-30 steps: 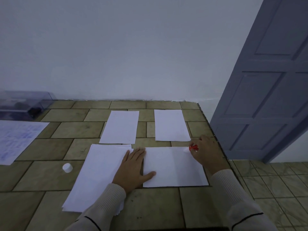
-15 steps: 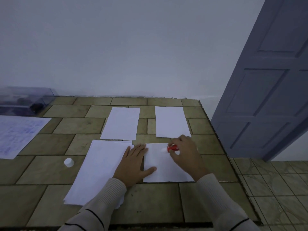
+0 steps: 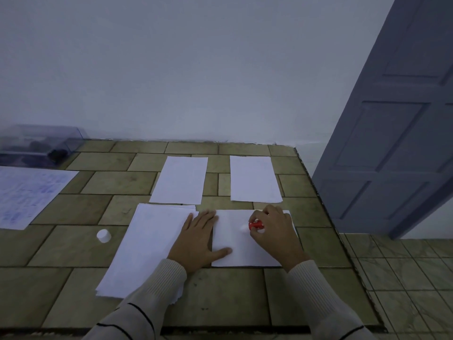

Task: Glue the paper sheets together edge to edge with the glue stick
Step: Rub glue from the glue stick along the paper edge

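A white sheet (image 3: 235,244) lies crosswise on the tiled table in front of me. My left hand (image 3: 196,239) lies flat with straight fingers over its left edge, thumb resting on the paper. My right hand (image 3: 274,231) grips a red glue stick (image 3: 255,225), whose white tip touches the sheet near its upper middle. A stack of white paper (image 3: 147,244) lies to the left, partly under my left hand. Two single sheets lie farther back, one on the left (image 3: 180,180) and one on the right (image 3: 255,179). The white glue cap (image 3: 103,235) stands left of the stack.
A printed sheet (image 3: 27,195) lies at the far left, with a clear plastic box (image 3: 39,143) behind it by the wall. The table's right edge (image 3: 318,200) drops to a tiled floor, and a grey door (image 3: 397,133) stands open to the right.
My right hand has drawn the glue stick leftward along the sheet's top from its right corner to near the middle. My left hand has stayed in place.
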